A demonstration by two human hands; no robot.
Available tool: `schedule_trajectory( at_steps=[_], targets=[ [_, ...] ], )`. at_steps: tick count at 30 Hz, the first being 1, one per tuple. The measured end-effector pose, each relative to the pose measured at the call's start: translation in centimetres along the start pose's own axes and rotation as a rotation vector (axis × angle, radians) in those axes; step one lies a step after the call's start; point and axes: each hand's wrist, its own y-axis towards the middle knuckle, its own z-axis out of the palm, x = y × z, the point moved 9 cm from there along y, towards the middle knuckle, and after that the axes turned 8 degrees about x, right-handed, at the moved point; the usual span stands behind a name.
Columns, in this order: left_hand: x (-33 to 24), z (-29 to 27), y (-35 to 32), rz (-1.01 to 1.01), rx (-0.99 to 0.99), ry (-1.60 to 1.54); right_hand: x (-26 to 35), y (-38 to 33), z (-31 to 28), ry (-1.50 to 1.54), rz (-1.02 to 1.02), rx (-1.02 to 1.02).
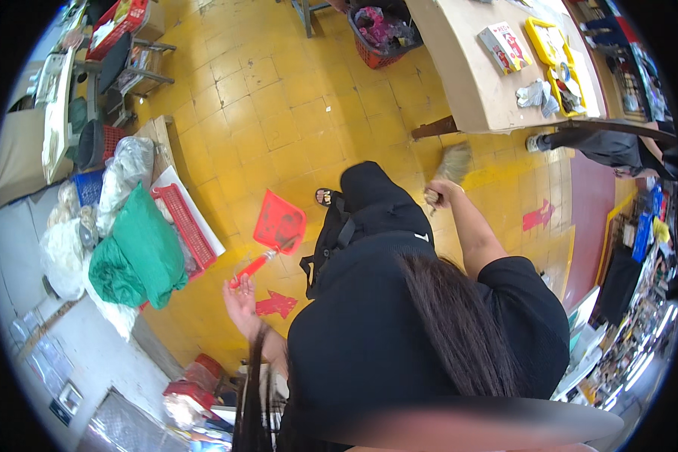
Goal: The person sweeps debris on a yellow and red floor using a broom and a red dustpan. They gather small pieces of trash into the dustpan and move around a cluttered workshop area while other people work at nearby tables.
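My left hand (240, 300) holds the handle end of a red plastic dustpan (280, 223), whose pan rests low over the yellow tiled floor (279, 113). My right hand (434, 196) grips the handle of a small straw hand broom (452, 162), its blurred bristles pointing toward the floor near a table leg. My black clothing and a sandalled foot (324, 196) fill the middle of the view between the two hands.
A beige table (459, 75) with a book, cloths and a yellow tray stands at upper right; a red basket (380, 34) sits beside it. Left are a red crate (184, 226), green cloth (139, 252) and plastic bags. Another person's legs (595, 143) show at right. Red arrows mark the floor.
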Motion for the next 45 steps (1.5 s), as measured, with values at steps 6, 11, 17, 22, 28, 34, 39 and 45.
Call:
schedule_trajectory(
  at_steps=[6,11,17,22,28,34,39,45],
  targets=[
    [-11.5,8.1,7.4,0.07,0.158,0.11,9.4,1.2,18.2,0.349,-0.258,0.14],
    [-20.2,13.9,10.7,0.14,0.211,0.106,20.1,3.2,34.1,0.344,-0.302,0.28],
    [-29.0,20.4,12.6,0.19,0.244,0.162,26.7,1.9,50.7,0.084,-0.33,0.412],
    [-33.9,24.2,16.6,0.196,0.243,0.213,31.4,0.3,58.0,-0.017,-0.396,0.436],
    [-37.4,29.5,24.2,0.042,0.331,0.332,31.1,-0.6,53.5,0.152,-0.506,0.542],
    [-38.7,31.1,31.2,-0.201,0.371,0.454,15.0,-2.1,42.6,-0.165,-0.639,-0.129],
    [-39.0,29.4,36.6,-0.386,0.277,0.577,-2.6,-4.5,45.9,0.003,-0.386,-0.473],
    [-41.1,26.6,40.7,-0.45,0.224,0.755,-9.5,4.1,56.5,1.063,-0.319,-0.036]
  ],
)
